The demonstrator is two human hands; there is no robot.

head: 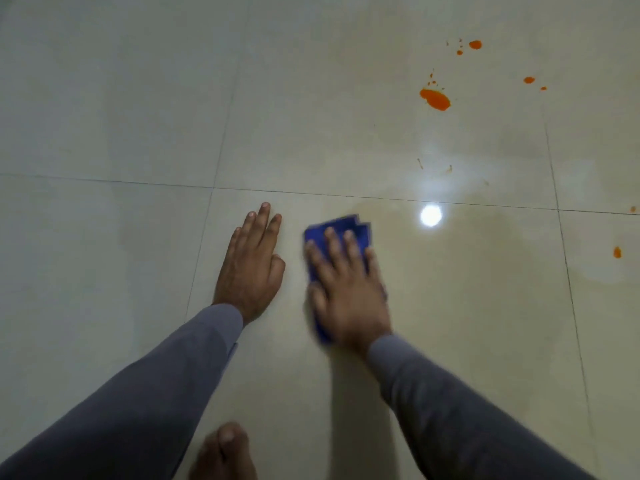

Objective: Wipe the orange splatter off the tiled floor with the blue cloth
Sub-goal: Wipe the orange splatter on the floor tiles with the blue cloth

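From the head camera we look down on a pale tiled floor (311, 98) crossed by thin dark grout lines, with a bright round glare of a lamp (430, 215) mirrored on the glossy surface. Our right hand (349, 289) lies flat on the blue cloth (346, 227), palm down, its fingers (334, 244) spread and pressing the folded cloth onto the tile rather than curling round it; the cloth shows beyond the fingertips and along the left edge of the hand, a little blurred. Our left hand (251, 268) rests palm down on the bare floor just beside it, fingers straight and close together, holding nothing. Both arms wear grey sleeves (145, 403). The orange splatter (435, 98) lies well apart from the cloth, on the tile further away and to the right: one large blot with small drops scattered around it, and a single drop (617, 252) near the right edge. A bare foot (223, 452) shows at the bottom edge.
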